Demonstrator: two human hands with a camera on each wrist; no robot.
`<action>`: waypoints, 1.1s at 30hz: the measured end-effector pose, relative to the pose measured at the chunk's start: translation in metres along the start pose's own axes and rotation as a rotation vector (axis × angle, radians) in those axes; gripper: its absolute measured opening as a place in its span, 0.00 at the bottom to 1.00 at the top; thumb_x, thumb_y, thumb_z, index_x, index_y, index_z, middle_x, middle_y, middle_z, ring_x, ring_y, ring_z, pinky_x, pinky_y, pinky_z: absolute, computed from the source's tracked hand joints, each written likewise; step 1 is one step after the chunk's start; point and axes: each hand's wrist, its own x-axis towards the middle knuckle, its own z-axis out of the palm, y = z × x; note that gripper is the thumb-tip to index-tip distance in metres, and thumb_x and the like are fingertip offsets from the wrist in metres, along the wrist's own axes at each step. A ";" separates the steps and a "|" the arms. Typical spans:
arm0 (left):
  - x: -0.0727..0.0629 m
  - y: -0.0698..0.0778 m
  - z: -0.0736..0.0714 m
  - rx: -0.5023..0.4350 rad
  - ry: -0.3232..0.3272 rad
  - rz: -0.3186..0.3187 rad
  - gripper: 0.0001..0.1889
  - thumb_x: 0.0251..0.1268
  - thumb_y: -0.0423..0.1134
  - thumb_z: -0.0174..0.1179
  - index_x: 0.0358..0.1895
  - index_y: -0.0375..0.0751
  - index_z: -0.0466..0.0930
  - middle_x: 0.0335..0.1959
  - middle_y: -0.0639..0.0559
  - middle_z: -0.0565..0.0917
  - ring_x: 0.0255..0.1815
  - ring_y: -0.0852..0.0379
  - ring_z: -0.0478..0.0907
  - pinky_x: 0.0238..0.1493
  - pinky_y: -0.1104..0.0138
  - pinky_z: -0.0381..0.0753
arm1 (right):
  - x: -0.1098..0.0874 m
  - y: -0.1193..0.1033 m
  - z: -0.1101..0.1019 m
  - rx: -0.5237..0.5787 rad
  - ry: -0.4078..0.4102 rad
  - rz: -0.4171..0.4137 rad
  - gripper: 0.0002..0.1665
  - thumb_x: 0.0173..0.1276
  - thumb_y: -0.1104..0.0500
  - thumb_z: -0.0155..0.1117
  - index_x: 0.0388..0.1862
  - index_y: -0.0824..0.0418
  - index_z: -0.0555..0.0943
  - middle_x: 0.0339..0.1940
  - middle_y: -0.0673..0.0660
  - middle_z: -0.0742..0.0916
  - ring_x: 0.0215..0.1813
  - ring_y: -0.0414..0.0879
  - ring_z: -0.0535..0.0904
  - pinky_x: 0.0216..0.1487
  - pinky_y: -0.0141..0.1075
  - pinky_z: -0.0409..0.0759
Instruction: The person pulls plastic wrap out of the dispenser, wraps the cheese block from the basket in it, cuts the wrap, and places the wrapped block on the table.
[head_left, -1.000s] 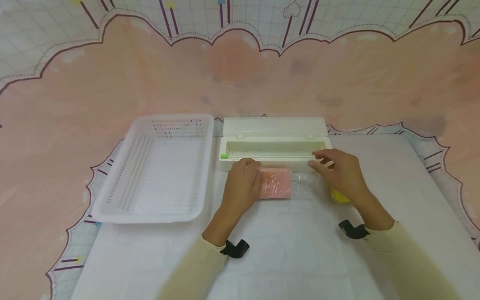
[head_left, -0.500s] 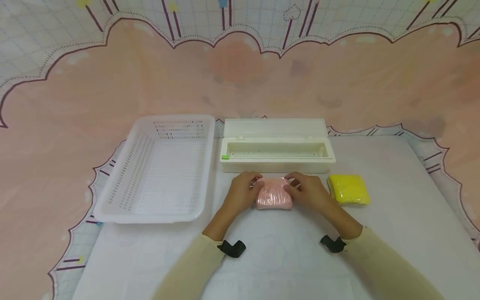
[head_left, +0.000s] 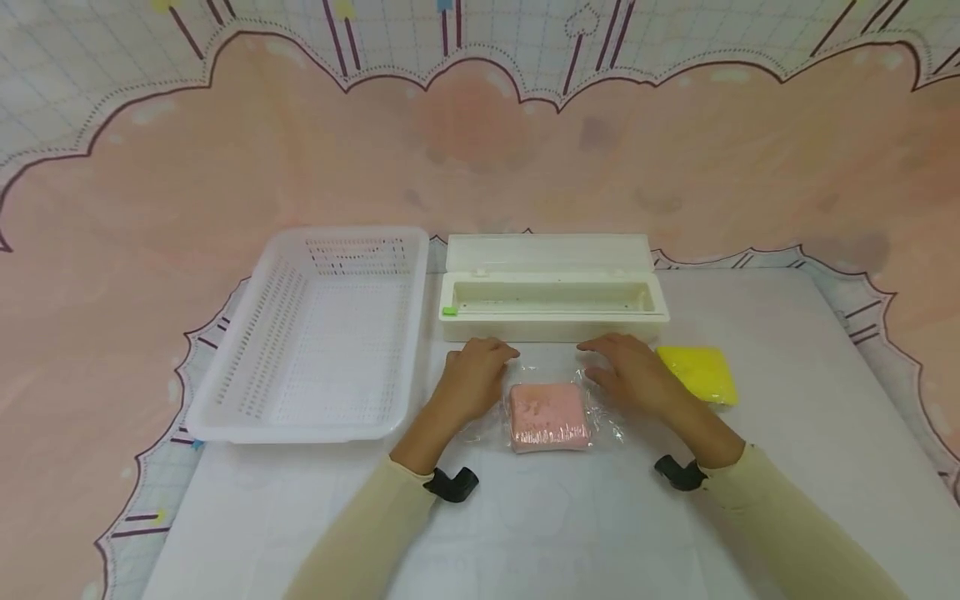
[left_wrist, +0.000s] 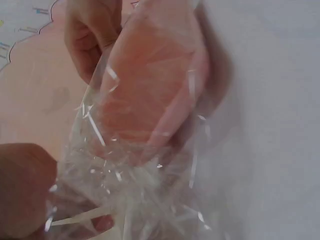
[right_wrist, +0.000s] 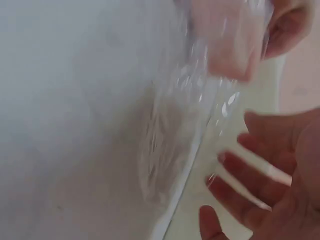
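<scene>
In the head view a pink block (head_left: 550, 417) sits in the middle of the white table, with loose clear cling film (head_left: 606, 412) spreading from its sides. My left hand (head_left: 471, 379) is at the block's upper left, over the film's edge, fingers extended; in the left wrist view a fingertip (left_wrist: 102, 222) shows through the film. To the upper right, my right hand (head_left: 628, 371) has its fingers parted; in the right wrist view they are spread beside the film, holding nothing. A yellow block (head_left: 699, 373), shiny with clear film, lies partly behind the right forearm.
Just beyond the hands stands a long white cling film dispenser (head_left: 555, 331), lid up, with a green slider (head_left: 449, 312) at its left end. A white perforated basket (head_left: 300, 433) stands to the left. Patterned cloth (head_left: 480, 167) hangs behind the table.
The right hand came in from the dispenser's right end, and both hands gripped the pink block's sides. Now the block lies nearer the body, turned over, film loose, with the hands off its sides.
</scene>
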 end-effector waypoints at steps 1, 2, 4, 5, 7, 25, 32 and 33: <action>0.004 -0.002 0.001 -0.004 -0.032 0.008 0.15 0.74 0.34 0.58 0.59 0.49 0.85 0.55 0.52 0.86 0.59 0.46 0.80 0.49 0.45 0.79 | 0.004 0.002 0.000 -0.015 -0.014 -0.009 0.22 0.73 0.58 0.66 0.65 0.59 0.80 0.59 0.60 0.86 0.64 0.60 0.78 0.66 0.59 0.75; 0.008 -0.003 0.002 -0.016 -0.067 0.011 0.15 0.74 0.34 0.58 0.59 0.49 0.85 0.53 0.52 0.86 0.59 0.46 0.80 0.49 0.44 0.79 | 0.007 0.003 0.000 -0.024 -0.031 -0.012 0.23 0.72 0.58 0.67 0.64 0.58 0.81 0.58 0.59 0.87 0.63 0.59 0.79 0.66 0.58 0.75; 0.014 -0.005 0.004 -0.047 -0.115 0.014 0.14 0.73 0.35 0.59 0.56 0.48 0.86 0.49 0.51 0.87 0.56 0.47 0.82 0.49 0.44 0.79 | 0.013 0.003 0.002 -0.037 -0.058 -0.029 0.22 0.70 0.59 0.69 0.62 0.58 0.83 0.52 0.56 0.89 0.56 0.55 0.82 0.61 0.54 0.79; 0.016 -0.005 0.004 -0.062 -0.134 0.012 0.12 0.72 0.35 0.59 0.53 0.48 0.87 0.47 0.51 0.87 0.55 0.48 0.82 0.49 0.46 0.80 | 0.015 0.002 0.003 -0.046 -0.062 -0.041 0.20 0.69 0.60 0.70 0.60 0.58 0.84 0.49 0.55 0.89 0.52 0.53 0.82 0.59 0.52 0.81; 0.016 -0.007 0.004 -0.107 -0.137 0.026 0.09 0.71 0.33 0.60 0.47 0.45 0.89 0.42 0.50 0.86 0.50 0.51 0.82 0.49 0.50 0.81 | 0.018 0.001 0.005 -0.060 -0.055 -0.072 0.15 0.68 0.61 0.71 0.53 0.59 0.88 0.41 0.53 0.90 0.45 0.49 0.82 0.53 0.47 0.82; -0.023 -0.005 0.001 -0.281 -0.069 0.214 0.12 0.69 0.41 0.67 0.49 0.38 0.86 0.47 0.50 0.89 0.51 0.53 0.85 0.56 0.61 0.83 | -0.017 -0.009 0.021 0.021 0.007 -0.192 0.19 0.71 0.51 0.70 0.57 0.55 0.87 0.46 0.50 0.88 0.47 0.45 0.84 0.51 0.42 0.85; -0.022 0.000 0.002 -0.169 -0.062 0.339 0.12 0.71 0.36 0.64 0.53 0.40 0.88 0.52 0.49 0.89 0.56 0.52 0.85 0.62 0.60 0.81 | -0.016 -0.010 0.027 0.028 0.042 -0.306 0.17 0.70 0.60 0.70 0.57 0.56 0.87 0.51 0.51 0.91 0.55 0.49 0.87 0.58 0.46 0.85; -0.022 0.001 0.002 -0.152 -0.067 0.343 0.11 0.71 0.36 0.64 0.52 0.40 0.89 0.53 0.48 0.88 0.57 0.52 0.84 0.63 0.59 0.80 | -0.015 -0.011 0.028 0.015 0.043 -0.324 0.16 0.69 0.61 0.70 0.56 0.56 0.87 0.50 0.51 0.91 0.54 0.48 0.87 0.56 0.45 0.85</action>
